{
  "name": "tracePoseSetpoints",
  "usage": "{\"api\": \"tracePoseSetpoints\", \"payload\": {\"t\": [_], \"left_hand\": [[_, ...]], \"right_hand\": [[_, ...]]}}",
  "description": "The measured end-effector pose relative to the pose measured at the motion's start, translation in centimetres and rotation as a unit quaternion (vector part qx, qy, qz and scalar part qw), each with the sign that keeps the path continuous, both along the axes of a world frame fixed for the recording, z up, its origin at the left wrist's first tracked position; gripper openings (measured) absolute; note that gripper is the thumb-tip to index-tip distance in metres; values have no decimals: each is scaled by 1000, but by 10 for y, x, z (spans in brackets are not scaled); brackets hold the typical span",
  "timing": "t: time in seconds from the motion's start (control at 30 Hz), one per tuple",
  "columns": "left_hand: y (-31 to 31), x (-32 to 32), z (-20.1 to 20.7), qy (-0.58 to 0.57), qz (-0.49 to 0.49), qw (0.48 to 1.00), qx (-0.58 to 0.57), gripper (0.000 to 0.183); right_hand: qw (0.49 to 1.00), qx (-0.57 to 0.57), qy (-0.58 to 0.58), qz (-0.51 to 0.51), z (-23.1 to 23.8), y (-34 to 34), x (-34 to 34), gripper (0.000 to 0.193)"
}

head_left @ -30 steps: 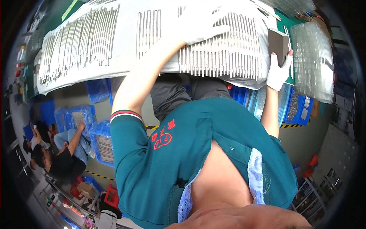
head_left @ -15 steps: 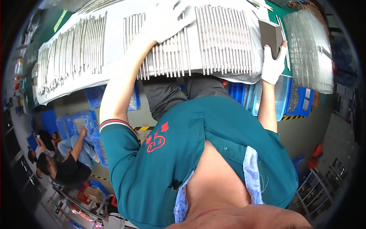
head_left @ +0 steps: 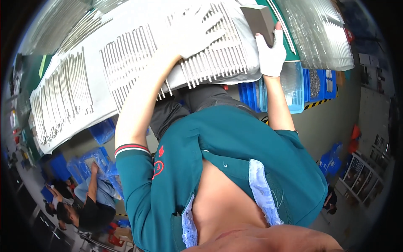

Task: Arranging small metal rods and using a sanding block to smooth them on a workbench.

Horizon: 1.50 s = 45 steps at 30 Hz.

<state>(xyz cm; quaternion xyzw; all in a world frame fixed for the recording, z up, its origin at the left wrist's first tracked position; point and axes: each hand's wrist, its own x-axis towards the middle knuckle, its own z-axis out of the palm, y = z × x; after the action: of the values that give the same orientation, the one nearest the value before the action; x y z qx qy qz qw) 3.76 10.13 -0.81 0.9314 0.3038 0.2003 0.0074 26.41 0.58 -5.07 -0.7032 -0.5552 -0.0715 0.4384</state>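
Rods (head_left: 228, 59) in rows on white cloth (head_left: 94, 71). Left hand (head_left: 195, 35), gloved, fingers spread, over rods on cloth's right part; cannot tell how firmly it touches. Right hand (head_left: 272, 56), well apart, clamped on grey block (head_left: 257, 21) at cloth's right edge. Trays (head_left: 315, 38) right of cloth; blue bins (head_left: 247, 94) below it.

Two hands (head_left: 191, 37) (head_left: 272, 59), one block (head_left: 257, 24) and dozens of rods (head_left: 129, 53) are visible.
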Motion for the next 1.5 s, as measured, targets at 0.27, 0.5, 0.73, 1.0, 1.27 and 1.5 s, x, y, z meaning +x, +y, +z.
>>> {"api": "tracePoseSetpoints", "payload": {"t": [0.27, 0.5, 0.73, 1.0, 1.27, 1.5], "left_hand": [[11, -42, -16, 167, -44, 981, 92, 41], [-5, 50, -16, 68, -45, 996, 24, 52], [-4, 31, -25, 85, -108, 985, 108, 48], [-10, -18, -12, 132, -66, 988, 40, 49], [-9, 19, -16, 99, -113, 984, 94, 39], [14, -15, 6, 73, -114, 987, 83, 34]], "right_hand": [[999, 43, -26, 15, 7, 0, -3, 66], [997, 69, -10, 26, -5, 1, -1, 77], [998, 53, -14, 28, -12, -1, 5, 80], [998, 58, -26, 24, -11, 0, 5, 79], [999, 22, -37, -3, -10, 0, 5, 77], [995, 88, -37, 10, -4, 1, 1, 75]]}}
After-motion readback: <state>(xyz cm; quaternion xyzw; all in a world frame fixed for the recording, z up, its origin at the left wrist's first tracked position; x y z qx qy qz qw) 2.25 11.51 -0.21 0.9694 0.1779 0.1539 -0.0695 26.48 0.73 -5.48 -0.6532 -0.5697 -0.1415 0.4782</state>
